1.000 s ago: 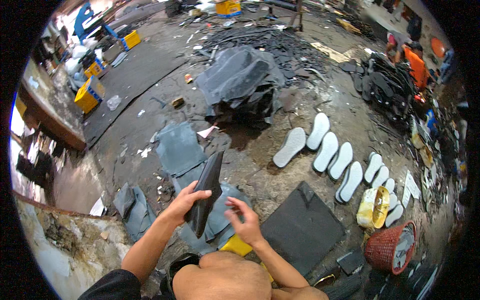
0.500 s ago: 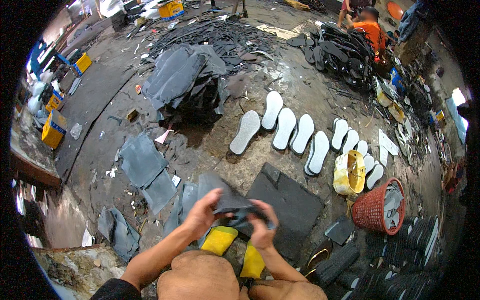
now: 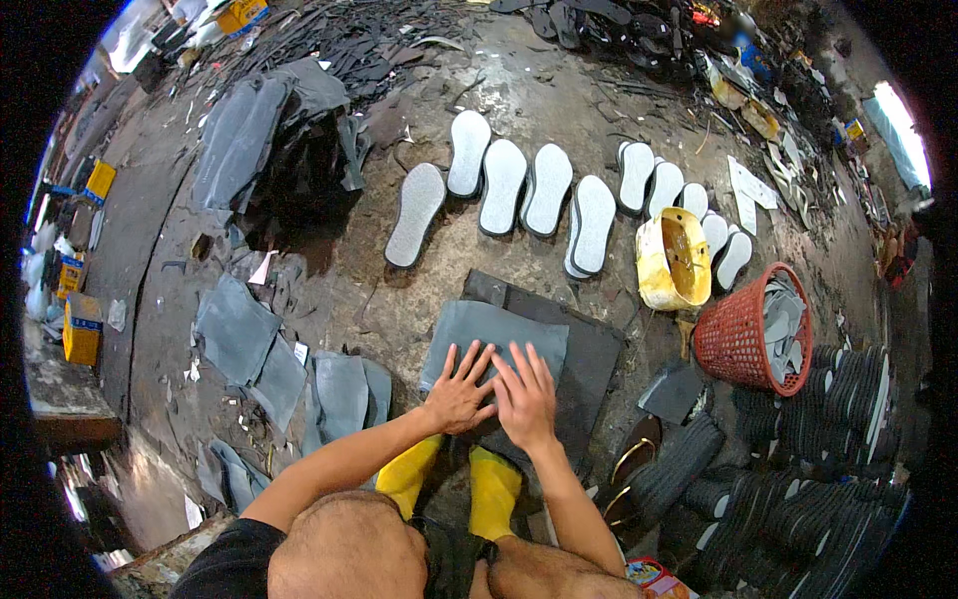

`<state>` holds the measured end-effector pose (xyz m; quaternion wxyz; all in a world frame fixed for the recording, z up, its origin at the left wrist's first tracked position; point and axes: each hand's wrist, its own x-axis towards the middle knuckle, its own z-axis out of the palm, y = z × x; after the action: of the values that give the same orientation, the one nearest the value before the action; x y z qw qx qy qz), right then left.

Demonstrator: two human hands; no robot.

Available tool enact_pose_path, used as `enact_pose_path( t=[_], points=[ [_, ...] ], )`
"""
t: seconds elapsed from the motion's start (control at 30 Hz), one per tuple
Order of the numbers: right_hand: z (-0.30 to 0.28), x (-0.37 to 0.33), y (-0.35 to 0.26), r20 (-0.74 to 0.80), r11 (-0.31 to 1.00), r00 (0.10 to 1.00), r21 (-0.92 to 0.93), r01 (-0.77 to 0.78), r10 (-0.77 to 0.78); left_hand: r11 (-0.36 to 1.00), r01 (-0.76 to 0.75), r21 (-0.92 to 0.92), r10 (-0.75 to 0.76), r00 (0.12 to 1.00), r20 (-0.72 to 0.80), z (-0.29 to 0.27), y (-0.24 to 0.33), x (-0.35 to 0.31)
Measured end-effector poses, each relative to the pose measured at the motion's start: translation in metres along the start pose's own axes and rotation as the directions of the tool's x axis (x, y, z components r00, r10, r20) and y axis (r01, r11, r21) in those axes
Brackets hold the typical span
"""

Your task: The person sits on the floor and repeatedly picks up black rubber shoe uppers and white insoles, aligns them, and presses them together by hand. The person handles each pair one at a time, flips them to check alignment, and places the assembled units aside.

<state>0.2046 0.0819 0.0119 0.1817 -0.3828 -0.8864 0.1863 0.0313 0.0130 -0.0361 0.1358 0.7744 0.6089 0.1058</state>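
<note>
A grey rubber-like sheet [image 3: 499,321] lies flat on a larger dark mat [image 3: 596,371] in front of my feet, which are in yellow socks [image 3: 496,494]. My left hand [image 3: 459,391] is spread on the sheet's near edge, palm down. Just beside it, my right hand [image 3: 526,397] is also open, fingers stretched over the same edge; whether it presses or hovers I cannot tell. Neither hand grips anything. Beyond the mat, several white-topped sole pieces [image 3: 502,188] lie in a slanting row.
On the right stand a yellow glue-stained container [image 3: 656,262], a brush [image 3: 686,337] and a red basket [image 3: 733,342] of grey scraps. Dark ridged soles [image 3: 768,529] are stacked nearer. More grey sheets [image 3: 238,327] lie left, below a tall sheet pile [image 3: 244,135].
The grey sheet, held up and bent between both hands before, now lies flat on the mat. Both hands have opened onto it. My view has tilted down, and the person in orange has left it.
</note>
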Motion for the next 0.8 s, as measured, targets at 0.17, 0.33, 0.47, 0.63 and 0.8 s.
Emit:
enact_pose_path(
  t=[0.17,0.33,0.47,0.63,0.8],
  points=[
    [0.014,0.018,0.053,0.185,0.945,0.969,-0.311,-0.103,0.167,0.997,0.029,-0.068,-0.028,0.999,0.015,-0.023,-0.008,-0.013],
    [-0.024,-0.022,0.079,0.086,0.910,0.966,-0.364,-0.198,0.245,0.999,-0.045,-0.009,0.046,0.990,0.132,-0.036,-0.012,-0.043],
    [-0.038,-0.005,0.061,-0.190,0.951,0.969,-0.233,-0.202,0.159,0.995,0.030,-0.097,-0.024,0.998,0.064,-0.029,0.000,-0.039],
    [-0.008,0.064,0.047,0.050,1.000,0.999,-0.010,-0.003,0.003,0.961,0.129,-0.246,-0.145,0.988,-0.046,-0.028,0.010,-0.030],
    [-0.023,0.043,0.066,-0.109,0.991,0.988,-0.066,-0.118,0.111,0.942,0.188,-0.276,-0.246,0.950,-0.191,-0.042,-0.015,-0.036]
  ],
)
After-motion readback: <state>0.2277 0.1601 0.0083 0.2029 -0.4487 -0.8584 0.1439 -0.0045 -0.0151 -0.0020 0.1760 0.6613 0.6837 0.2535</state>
